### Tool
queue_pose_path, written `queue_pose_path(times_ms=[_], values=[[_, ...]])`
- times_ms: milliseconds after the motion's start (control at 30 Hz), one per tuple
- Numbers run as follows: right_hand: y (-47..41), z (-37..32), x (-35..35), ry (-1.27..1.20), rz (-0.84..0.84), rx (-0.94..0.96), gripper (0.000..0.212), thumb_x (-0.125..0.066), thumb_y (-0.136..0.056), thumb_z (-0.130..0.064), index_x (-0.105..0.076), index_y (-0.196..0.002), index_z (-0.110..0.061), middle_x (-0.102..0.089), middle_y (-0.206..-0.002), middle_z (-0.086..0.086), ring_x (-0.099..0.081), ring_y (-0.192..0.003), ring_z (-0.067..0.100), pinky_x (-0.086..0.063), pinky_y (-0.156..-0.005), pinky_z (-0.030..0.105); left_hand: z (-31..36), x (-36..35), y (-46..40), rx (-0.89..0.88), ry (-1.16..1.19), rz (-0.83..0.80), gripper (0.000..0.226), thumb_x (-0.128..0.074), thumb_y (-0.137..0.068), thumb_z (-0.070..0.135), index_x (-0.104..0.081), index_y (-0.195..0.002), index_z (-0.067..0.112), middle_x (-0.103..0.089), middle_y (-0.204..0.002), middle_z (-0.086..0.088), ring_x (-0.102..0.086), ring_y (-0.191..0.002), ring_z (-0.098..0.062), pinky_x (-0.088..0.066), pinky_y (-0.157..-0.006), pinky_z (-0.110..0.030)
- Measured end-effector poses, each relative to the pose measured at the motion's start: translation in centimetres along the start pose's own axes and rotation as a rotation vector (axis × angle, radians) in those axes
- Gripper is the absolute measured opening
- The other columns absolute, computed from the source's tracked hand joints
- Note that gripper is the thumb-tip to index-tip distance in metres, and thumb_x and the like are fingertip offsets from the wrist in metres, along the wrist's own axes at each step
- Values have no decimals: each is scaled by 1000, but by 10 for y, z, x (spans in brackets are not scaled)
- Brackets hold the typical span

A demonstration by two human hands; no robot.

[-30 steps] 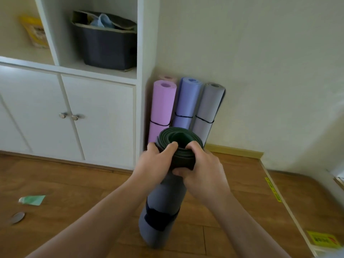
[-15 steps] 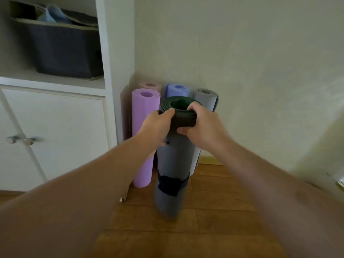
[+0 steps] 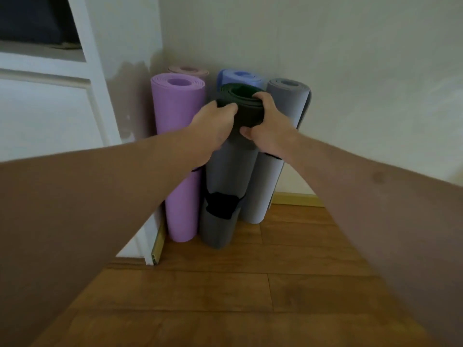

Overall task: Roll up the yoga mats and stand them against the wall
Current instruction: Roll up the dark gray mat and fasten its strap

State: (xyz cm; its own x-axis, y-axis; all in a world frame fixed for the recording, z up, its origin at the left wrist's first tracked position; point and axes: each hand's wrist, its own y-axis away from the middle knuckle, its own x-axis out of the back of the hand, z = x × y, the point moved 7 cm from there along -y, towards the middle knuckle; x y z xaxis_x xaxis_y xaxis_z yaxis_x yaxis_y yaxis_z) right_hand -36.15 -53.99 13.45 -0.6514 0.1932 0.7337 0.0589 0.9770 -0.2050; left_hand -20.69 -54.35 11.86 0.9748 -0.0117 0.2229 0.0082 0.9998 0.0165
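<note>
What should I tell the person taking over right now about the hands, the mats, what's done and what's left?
Left hand: grips the top rim of the dark grey mat.
Right hand: grips the same rim, fingers hooked into the roll's green core.
The dark grey mat is rolled, strapped and upright, its base on the wooden floor, in front of the row.
Already standing in the corner: purple mat, light grey mat, blue mat, pink mat at the back.
Done: rolling and carrying over.
Left: lean it against the others or the wall, then release both grips.
</note>
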Motion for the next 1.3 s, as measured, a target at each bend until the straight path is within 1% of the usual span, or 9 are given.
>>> queue_pose_path(times_ms=[133, 300, 433, 700, 833, 1000, 1100, 1200, 1300], values=[[-8, 3, -1, -58, -2, 31, 102, -78, -92, -25, -11, -166, -43, -55, -150, 6, -58, -130, 25, -50, -100, 29, -8, -4, -5, -117, 13, 48, 51, -61, -94, 28, -50, -144, 34, -62, -124, 2, -61, -107, -22, -56, -100, -48], [-2, 5, -3, -46, -12, 16, 109, -73, -90, -9, -5, -166, -46, -54, -142, 9, -59, -108, 24, -45, -65, 20, 1, -1, -5, -240, -192, 49, 80, -57, -91, 23, -27, -161, 47, -56, -141, -6, -60, -111, -18, -46, -77, -22], [-1, 7, 3, -80, 14, -26, 112, -71, -87, -4, -4, -166, -47, -56, -138, 6, -63, -107, 24, -49, -66, 23, 4, -1, -5, -260, -324, 25, 83, -59, -95, 17, -22, -165, 41, -50, -148, -9, -56, -117, -20, -42, -92, -24], [8, 12, 8, -74, 33, -22, 115, -70, -84, 0, -8, -163, -56, -55, -139, 5, -65, -100, 19, -63, -86, 43, 6, -3, 4, -306, -411, 49, 85, -60, -95, 15, -20, -166, 38, -52, -147, -12, -56, -121, -23, -42, -93, -24], [12, 16, 9, -58, 38, -22, 113, -69, -85, -1, -7, -161, -58, -55, -139, 5, -62, -93, 12, -60, -73, 33, 3, -3, 7, -308, -389, 39, 83, -59, -96, 16, -22, -165, 41, -49, -151, -8, -52, -118, -15, -37, -93, -21], [37, 15, 11, -44, 69, -17, 110, -63, -82, 0, -10, -158, -60, -58, -124, 9, -67, -87, 23, -57, -58, 34, 3, 0, 26, -340, -425, 46, 82, -56, -95, 10, -26, -164, 41, -53, -141, -4, -56, -109, -16, -46, -89, -26], [67, 19, 13, -5, 83, -57, 93, -56, -79, -1, -24, -152, -50, -59, -109, 10, -65, -83, 29, -49, -48, 35, -5, 17, 46, -283, -397, 57, 61, -60, -92, 15, -52, -148, 38, -65, -113, 4, -66, -95, -18, -53, -77, -25], [109, 14, 11, -13, -7, -167, 58, -54, -87, -1, -46, -137, -29, -63, -105, 5, -68, -87, 26, -64, -68, 50, -17, 44, 77, -215, -437, 49, 18, -67, -89, 23, -77, -101, 31, -74, -90, 11, -70, -87, -11, -51, -70, -21], [156, -6, 4, -29, -87, -214, 40, -55, -91, 0, -56, -122, -26, -65, -103, 4, -68, -79, 20, -60, -63, 35, -30, 75, 124, -157, -453, 18, 14, -70, -89, 20, -77, -87, 32, -74, -89, 11, -69, -81, -8, -55, -66, -22]])
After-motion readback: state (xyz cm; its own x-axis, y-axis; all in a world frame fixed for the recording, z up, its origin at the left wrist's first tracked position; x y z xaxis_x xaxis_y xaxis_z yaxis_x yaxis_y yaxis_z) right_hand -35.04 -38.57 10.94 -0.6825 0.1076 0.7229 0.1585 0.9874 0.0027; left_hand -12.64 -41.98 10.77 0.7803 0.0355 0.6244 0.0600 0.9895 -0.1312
